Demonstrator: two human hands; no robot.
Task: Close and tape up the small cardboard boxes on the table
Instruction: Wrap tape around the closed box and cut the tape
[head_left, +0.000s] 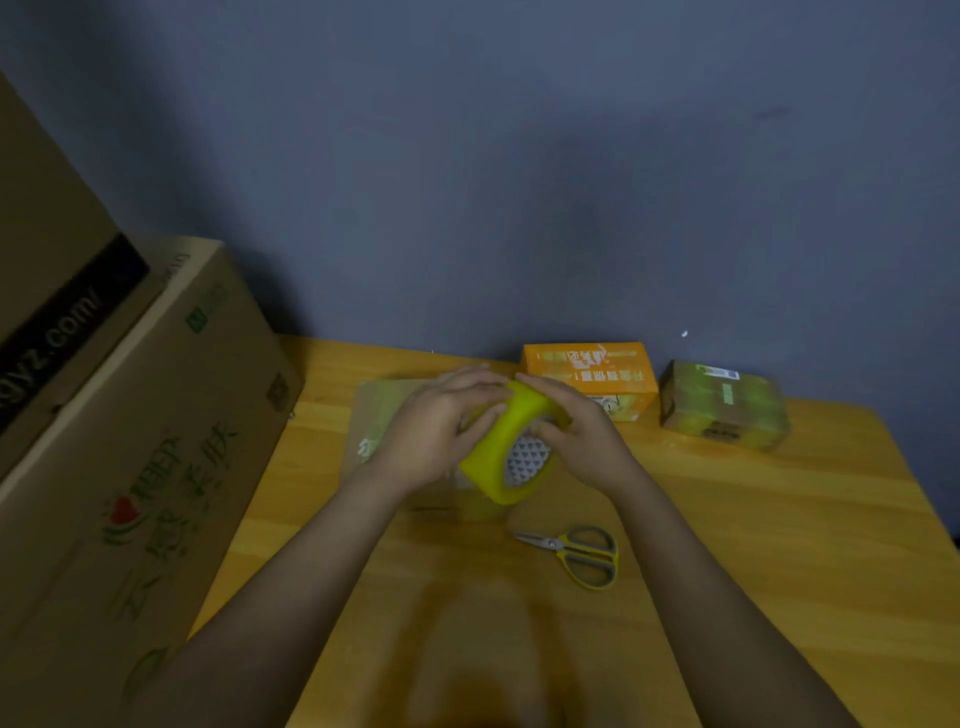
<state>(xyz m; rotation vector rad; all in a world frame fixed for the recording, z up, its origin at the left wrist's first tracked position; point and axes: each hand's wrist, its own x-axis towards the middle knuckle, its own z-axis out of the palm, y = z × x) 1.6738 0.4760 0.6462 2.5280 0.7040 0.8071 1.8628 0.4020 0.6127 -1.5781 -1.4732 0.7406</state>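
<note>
Now both hands (498, 431) around tape roll (506, 447)

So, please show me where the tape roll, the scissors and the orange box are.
tape roll (501, 441): head view, on its yellow outer band.
scissors (584, 556): head view, on the handles near the pivot.
orange box (589, 369): head view, on its printed top face.

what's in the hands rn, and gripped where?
Yellow tape roll, held above the table: left hand wraps its outer band, right hand grips the far rim.

The picture was dim and soft; the worktop (779, 519) carried blurred shadows, and wide-angle distortion bent the edges.
</note>
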